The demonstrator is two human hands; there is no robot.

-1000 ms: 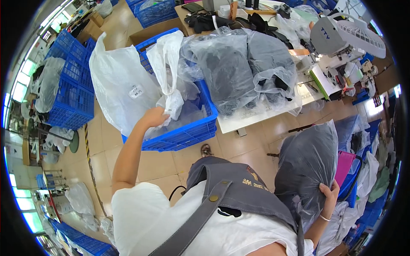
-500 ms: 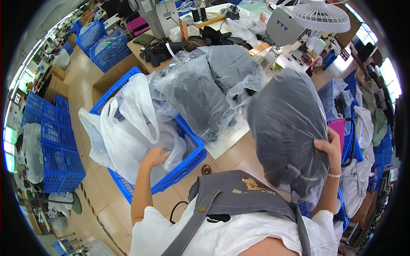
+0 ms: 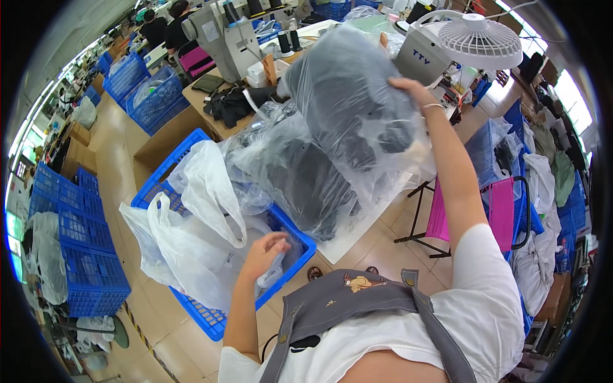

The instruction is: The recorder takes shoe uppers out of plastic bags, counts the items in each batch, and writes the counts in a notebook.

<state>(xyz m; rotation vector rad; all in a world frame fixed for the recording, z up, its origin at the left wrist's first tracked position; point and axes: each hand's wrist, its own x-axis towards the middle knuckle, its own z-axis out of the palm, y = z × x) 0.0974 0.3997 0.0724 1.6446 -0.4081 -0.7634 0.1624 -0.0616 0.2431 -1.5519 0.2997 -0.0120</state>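
My right hand (image 3: 412, 92) grips the side of a large clear plastic bag (image 3: 357, 96) with dark grey contents, raised over the table. Below and left of it lies another clear bag (image 3: 300, 185) packed with dark pieces; the raised bag partly covers it. My left hand (image 3: 265, 255) hovers over the right part of a blue crate (image 3: 297, 239), its fingers loosely bent and nothing visible in them. White plastic bags (image 3: 191, 236) fill that crate, one with its handles standing up. Clear film shows just beneath my left fingers.
Sewing machines (image 3: 220, 38) stand on the table, with thread cones (image 3: 290, 41) and a white fan (image 3: 479, 41). A magenta folding chair (image 3: 440, 214) is at the right. Stacked blue crates (image 3: 92, 255) stand at the left; loaded crates (image 3: 491, 147) line the right.
My right hand has carried the bag of dark pieces from my right side up and leftward over the table, uncovering the magenta chair. My left hand has shifted right over the crate.
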